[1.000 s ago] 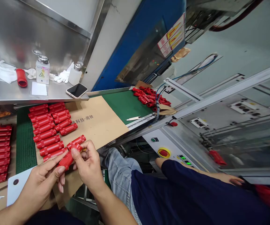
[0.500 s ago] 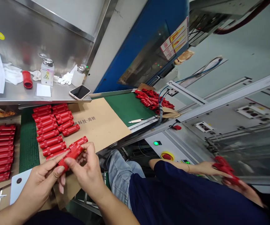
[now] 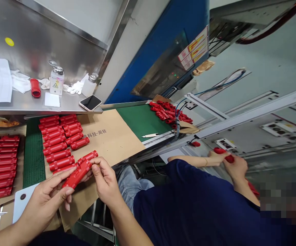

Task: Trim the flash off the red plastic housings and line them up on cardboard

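A red ribbed cylinder is held above the near edge of the cardboard sheet. My left hand grips its lower end, with fingers wrapped round it. My right hand is closed at its upper right end, thumb and fingers pinched together; the fingertips touch or nearly touch the cylinder, and whether something small is between them is hidden. Just beyond the hands, several red cylinders lie in two columns on the cardboard.
More red cylinders fill a box at the left. A phone, bottles and white gloves sit on the metal shelf. A knife and piled red parts are farther right. Another person handles red parts.
My right thumb has come off the cylinder's middle, and the hand has shifted right to its end. My left hand still holds it. The other person's hands have moved up and left.
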{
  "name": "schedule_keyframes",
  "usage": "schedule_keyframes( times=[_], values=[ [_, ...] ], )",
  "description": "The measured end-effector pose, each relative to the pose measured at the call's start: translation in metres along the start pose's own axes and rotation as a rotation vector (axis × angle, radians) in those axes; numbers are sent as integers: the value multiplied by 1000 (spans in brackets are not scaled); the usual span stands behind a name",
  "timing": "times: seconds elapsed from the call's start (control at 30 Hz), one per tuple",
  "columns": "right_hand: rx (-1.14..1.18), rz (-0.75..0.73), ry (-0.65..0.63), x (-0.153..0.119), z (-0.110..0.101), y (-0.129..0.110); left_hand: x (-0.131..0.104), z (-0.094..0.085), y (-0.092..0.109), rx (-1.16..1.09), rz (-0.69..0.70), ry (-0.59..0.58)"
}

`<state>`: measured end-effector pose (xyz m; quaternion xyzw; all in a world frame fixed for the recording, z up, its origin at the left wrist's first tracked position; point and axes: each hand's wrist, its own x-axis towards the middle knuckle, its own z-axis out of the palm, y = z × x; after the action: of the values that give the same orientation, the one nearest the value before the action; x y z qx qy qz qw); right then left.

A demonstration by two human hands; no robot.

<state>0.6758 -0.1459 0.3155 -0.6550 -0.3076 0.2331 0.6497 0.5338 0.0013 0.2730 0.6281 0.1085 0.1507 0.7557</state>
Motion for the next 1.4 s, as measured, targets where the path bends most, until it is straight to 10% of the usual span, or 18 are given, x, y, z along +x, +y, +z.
schedule_keyframes(
  times=[0.4,0.83,1.23,1.4],
  values=[
    [3,-105,-4,-2,-10,7,-2,1,-2,432,402,229],
    [23,-201,-6,1,-16,16,-2,4,-2,334,425,228],
    [-143,-166,12,4,-17,9,-1,4,10,-6,46,137],
    [-290,-52,71,49,-46,-8,-12,4,15,-32,-58,148]
  ],
)
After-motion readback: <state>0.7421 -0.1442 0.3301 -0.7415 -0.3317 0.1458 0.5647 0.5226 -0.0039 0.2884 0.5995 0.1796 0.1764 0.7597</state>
